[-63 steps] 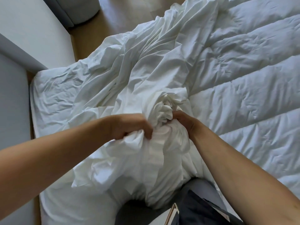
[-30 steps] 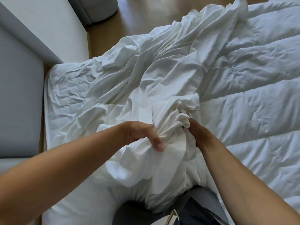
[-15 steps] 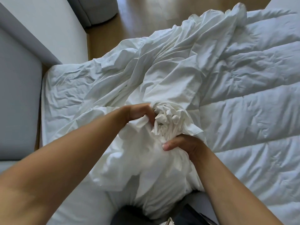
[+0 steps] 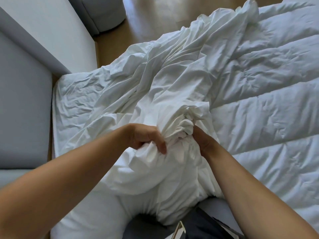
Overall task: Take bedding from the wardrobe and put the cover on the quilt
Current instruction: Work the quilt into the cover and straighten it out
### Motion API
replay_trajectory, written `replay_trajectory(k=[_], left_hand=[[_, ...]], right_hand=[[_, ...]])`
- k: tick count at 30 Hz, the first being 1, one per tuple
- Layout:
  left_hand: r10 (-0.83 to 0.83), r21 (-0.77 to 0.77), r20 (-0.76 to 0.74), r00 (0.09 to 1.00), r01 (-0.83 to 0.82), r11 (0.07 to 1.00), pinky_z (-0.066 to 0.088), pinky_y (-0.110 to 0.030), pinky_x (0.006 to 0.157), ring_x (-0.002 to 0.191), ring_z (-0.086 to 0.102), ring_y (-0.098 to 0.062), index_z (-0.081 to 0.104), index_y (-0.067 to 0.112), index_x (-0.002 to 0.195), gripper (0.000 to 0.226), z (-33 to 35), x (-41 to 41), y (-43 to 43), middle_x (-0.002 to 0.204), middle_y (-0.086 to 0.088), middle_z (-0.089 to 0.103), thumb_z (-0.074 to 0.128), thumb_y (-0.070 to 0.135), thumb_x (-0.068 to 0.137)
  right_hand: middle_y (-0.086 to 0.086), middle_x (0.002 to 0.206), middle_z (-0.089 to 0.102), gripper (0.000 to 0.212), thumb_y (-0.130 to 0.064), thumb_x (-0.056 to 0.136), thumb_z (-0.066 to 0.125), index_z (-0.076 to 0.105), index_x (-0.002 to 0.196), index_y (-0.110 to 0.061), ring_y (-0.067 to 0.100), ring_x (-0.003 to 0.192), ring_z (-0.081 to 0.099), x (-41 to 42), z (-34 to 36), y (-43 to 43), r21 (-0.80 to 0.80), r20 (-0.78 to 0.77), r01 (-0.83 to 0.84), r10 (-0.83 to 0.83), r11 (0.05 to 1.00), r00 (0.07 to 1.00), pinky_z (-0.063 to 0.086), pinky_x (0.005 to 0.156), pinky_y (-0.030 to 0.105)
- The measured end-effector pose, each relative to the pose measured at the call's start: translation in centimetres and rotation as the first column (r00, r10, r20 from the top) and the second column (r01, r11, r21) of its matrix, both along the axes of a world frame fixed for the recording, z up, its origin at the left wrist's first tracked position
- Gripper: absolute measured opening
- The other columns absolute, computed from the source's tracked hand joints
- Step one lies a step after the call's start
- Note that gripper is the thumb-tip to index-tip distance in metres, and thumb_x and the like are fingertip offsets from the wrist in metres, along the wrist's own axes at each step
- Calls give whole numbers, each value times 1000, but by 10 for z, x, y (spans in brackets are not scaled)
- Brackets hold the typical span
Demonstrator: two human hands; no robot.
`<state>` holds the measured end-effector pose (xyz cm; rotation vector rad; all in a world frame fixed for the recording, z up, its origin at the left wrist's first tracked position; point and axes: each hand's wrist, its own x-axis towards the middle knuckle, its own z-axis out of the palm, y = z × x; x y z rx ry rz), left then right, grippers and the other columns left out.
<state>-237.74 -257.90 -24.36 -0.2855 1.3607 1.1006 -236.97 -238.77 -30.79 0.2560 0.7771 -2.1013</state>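
Both hands are gathering the cover (image 4: 172,80) into a tight bunch, probably so that a long run of cloth can be slid over the quilt (image 4: 269,104) in one go instead of being dragged along loose. The left hand (image 4: 145,137) is clenching a fold of the cover, knuckles up and thumb pressing down across the cloth. The right hand (image 4: 204,140) is gripping the same bunch from the other side, its fingers mostly hidden in the folds. The two forearms are reaching forward and converging on the bunch, which is standing up between them like a rosette. The rest of the cover is trailing away in creases across the bed (image 4: 72,94), toward the floor (image 4: 150,19). The quilt, ribbed and puffy, is lying spread to the right, just beside the bunch and partly under the cover.
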Motion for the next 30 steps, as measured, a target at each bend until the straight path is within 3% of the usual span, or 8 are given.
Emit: replay_trajectory(k=[2,4,9,15,20,23,27,30], left_hand=[[136,28,-7,991,-136,990,60,-31,59,65,74,-24,80,2,73,21,1,-1,-7,75,-15,75,69,1,55],[265,97,-46,963,-259,961,60,-30,62,67,73,-25,80,2,78,29,1,-5,-12,76,-15,74,67,6,53],[372,96,-210,904,-360,928,51,-22,52,50,62,-21,71,7,60,17,-3,-14,-7,58,-11,63,56,6,51],[401,140,-241,884,-377,915,52,-21,53,51,65,-18,73,10,56,29,-5,-22,7,59,-8,67,44,11,63],[217,69,-112,970,-210,975,59,-31,69,80,75,-24,82,11,90,23,-2,-24,3,94,-13,77,70,22,73],[-56,-37,-16,998,56,998,60,-31,67,80,77,-22,83,13,83,20,7,-18,5,92,-11,78,83,18,65],[12,-14,-17,1000,-12,1000,62,-33,67,77,76,-22,82,8,78,14,3,2,7,88,-13,78,75,3,67],[66,109,-27,997,-63,992,61,-33,68,77,76,-23,82,7,85,22,2,8,3,89,-13,77,73,-3,68]], right_hand=[[-13,63,47,31,-5,85,58,70,63,-23,4,59,58,1,1,2,-28,21,-4,5,1000,1000,44,62,14],[-3,80,73,22,-14,78,61,83,79,-20,13,76,73,2,3,13,151,-52,-152,162,977,985,57,68,23],[9,105,77,27,-8,77,71,82,100,-19,23,95,74,5,17,15,146,-103,-444,460,884,882,60,81,36],[9,107,76,39,-1,73,74,79,107,-20,26,100,74,11,13,15,65,-159,-396,401,916,902,60,80,38],[7,87,70,22,-2,75,60,77,83,-14,16,76,71,-6,1,10,208,-185,56,-17,977,983,54,75,30],[-3,63,57,36,1,86,39,61,63,-16,7,56,59,-8,5,-7,-77,-62,176,-181,981,982,47,57,17],[-1,53,55,38,6,87,39,57,60,-12,12,47,55,-13,5,-5,-234,78,168,-154,958,985,48,50,22],[-5,62,62,41,1,98,40,63,69,-18,7,57,59,-16,4,5,70,21,83,-85,994,996,52,53,17]])
